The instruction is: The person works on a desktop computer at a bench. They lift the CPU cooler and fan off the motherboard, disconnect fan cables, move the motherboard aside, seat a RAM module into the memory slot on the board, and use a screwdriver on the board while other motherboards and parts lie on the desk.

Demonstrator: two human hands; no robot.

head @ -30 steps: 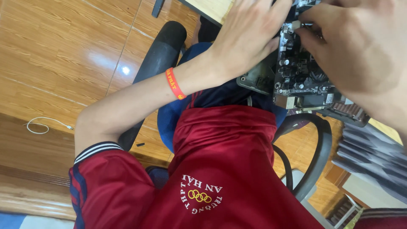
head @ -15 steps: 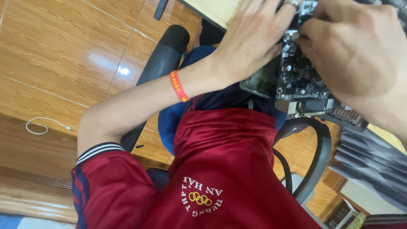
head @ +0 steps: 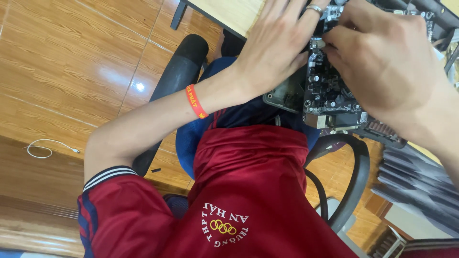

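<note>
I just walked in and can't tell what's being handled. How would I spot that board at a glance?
Start at the person's red shirt and look just past it. Both hands, left hand and right hand, rest on a dark circuit board. Unlike the wooden floor and black chair armrest, it bristles with tiny components.

two hands (head: 277,52) on one circuit board (head: 330,95); one red wristband (head: 196,102); one ring (head: 314,8); one white cable (head: 45,148); one counter (head: 229,14).

Looks like a home or small office workstation, not a proper lab. Glossy wood-plank floor (head: 71,57), black swivel chair (head: 179,81), light wooden desk (head: 229,14), loose white cable (head: 45,148) on the floor.
</note>
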